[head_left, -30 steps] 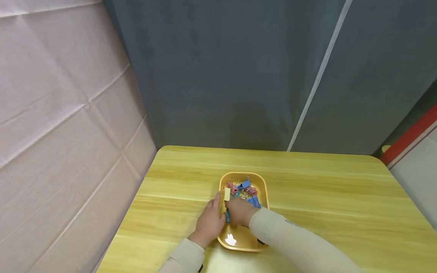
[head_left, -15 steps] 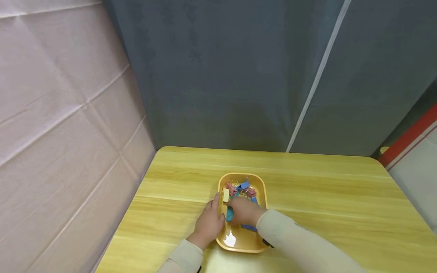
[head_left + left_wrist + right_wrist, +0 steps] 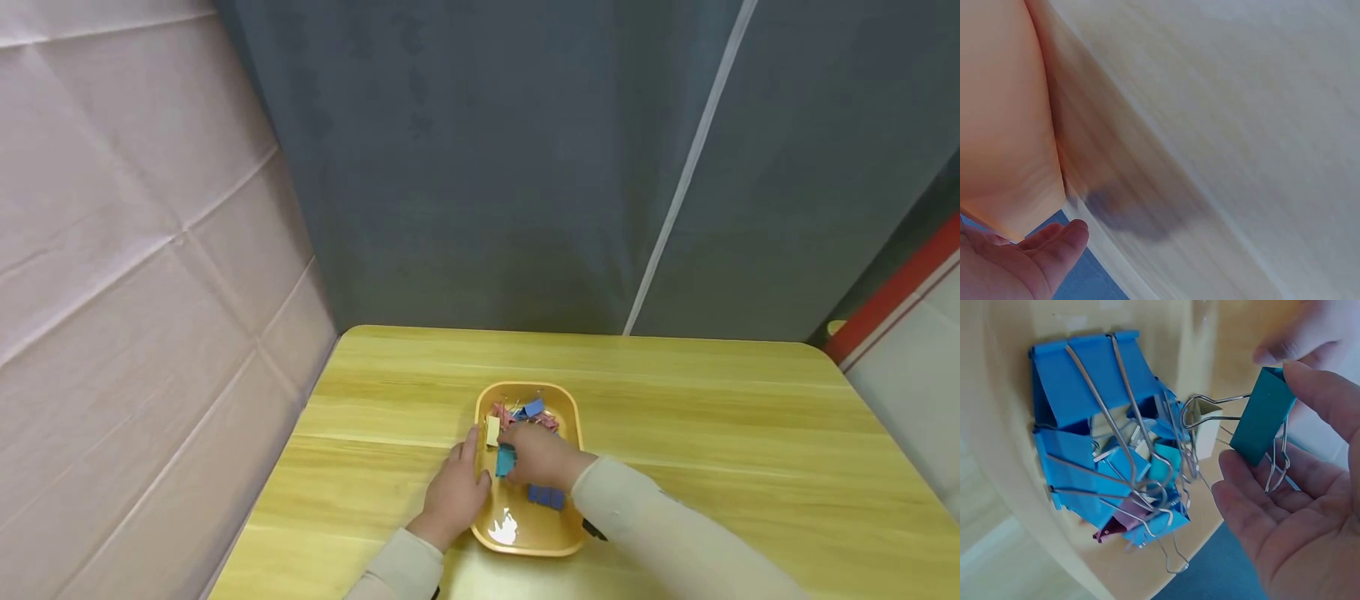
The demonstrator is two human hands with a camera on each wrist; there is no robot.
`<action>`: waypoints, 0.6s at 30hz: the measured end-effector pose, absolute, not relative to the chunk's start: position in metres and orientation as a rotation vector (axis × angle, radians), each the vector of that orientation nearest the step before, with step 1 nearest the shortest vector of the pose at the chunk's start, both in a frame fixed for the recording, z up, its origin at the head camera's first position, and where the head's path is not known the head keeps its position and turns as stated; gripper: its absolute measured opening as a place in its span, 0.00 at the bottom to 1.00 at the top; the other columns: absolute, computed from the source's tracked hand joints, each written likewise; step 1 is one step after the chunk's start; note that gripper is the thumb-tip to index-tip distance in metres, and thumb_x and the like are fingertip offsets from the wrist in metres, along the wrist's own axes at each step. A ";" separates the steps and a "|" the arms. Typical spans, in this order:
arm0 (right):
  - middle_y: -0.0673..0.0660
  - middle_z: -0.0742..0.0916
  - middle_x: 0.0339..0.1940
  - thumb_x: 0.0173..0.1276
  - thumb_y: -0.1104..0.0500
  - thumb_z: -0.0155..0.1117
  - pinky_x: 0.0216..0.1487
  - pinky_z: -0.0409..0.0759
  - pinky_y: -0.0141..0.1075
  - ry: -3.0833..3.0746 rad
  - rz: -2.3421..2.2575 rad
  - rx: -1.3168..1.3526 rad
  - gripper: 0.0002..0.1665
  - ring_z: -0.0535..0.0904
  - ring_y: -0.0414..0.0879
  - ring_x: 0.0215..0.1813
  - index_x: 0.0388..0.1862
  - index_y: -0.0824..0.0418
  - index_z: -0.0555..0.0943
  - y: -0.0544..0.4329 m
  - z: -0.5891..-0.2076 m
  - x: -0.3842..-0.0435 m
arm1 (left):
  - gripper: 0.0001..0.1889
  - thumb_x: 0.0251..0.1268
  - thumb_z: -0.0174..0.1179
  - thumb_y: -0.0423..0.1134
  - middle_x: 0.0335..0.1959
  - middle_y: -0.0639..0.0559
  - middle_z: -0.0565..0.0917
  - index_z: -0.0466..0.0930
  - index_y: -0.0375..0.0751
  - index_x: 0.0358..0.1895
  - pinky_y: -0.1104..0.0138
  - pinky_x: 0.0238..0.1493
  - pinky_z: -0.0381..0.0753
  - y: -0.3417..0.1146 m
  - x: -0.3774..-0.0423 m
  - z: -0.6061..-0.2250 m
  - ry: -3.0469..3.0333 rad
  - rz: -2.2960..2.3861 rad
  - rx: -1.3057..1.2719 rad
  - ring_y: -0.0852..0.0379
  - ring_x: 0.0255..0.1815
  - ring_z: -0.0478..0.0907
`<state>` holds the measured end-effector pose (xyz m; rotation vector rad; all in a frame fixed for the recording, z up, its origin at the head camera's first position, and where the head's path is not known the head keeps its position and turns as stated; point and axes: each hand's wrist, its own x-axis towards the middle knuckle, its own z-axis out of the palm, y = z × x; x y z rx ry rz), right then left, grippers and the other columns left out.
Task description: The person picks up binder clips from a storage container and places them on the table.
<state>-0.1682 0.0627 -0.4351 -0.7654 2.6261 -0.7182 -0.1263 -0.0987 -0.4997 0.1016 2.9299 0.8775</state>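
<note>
Binder clips of several colours lie in a yellow-orange tray [image 3: 525,550]. My right hand [image 3: 543,454] is over the tray's middle and pinches a teal binder clip [image 3: 1264,412] between thumb and fingers; its wire handles stick out on both sides. My left hand [image 3: 453,492] rests at the tray's left side, index finger straight along the rim and thumb over the edge. A cream binder clip [image 3: 492,431] lies near its fingertips. Large blue binder clips [image 3: 1085,381] stand side by side in the right wrist view, with smaller teal, blue and dark red ones beside them.
The tray stands on a wood-grain table [image 3: 405,375] near its front edge. A dark grey curtain [image 3: 465,167] hangs behind the table and a pale cloth wall [image 3: 150,333] is on the left. At the right is a red-edged white panel [image 3: 900,300].
My right hand has raised the teal binder clip slightly and shifted right, uncovering blue binder clips in the near part of the tray. My left hand keeps its place on the tray's side.
</note>
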 end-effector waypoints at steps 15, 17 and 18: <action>0.63 0.82 0.57 0.51 0.61 0.77 0.61 0.74 0.49 2.710 -0.647 -0.773 0.34 0.76 0.59 0.60 0.58 0.70 0.78 0.072 -0.410 -0.163 | 0.36 0.68 0.54 0.42 0.65 0.32 0.69 0.51 0.44 0.76 0.56 0.27 0.79 -0.099 -0.125 -0.500 2.947 0.868 0.104 0.36 0.53 0.76; 0.63 0.82 0.57 0.51 0.61 0.77 0.60 0.75 0.49 2.714 -0.654 -0.756 0.33 0.77 0.58 0.59 0.57 0.69 0.79 0.074 -0.407 -0.162 | 0.36 0.68 0.54 0.42 0.65 0.32 0.69 0.51 0.44 0.76 0.56 0.28 0.80 -0.099 -0.124 -0.500 2.946 0.864 0.102 0.36 0.54 0.76; 0.62 0.82 0.57 0.51 0.61 0.77 0.60 0.75 0.49 2.715 -0.659 -0.743 0.33 0.77 0.58 0.59 0.57 0.69 0.79 0.074 -0.406 -0.161 | 0.36 0.68 0.54 0.42 0.65 0.32 0.69 0.51 0.44 0.76 0.54 0.30 0.80 -0.099 -0.124 -0.500 2.946 0.865 0.102 0.35 0.55 0.75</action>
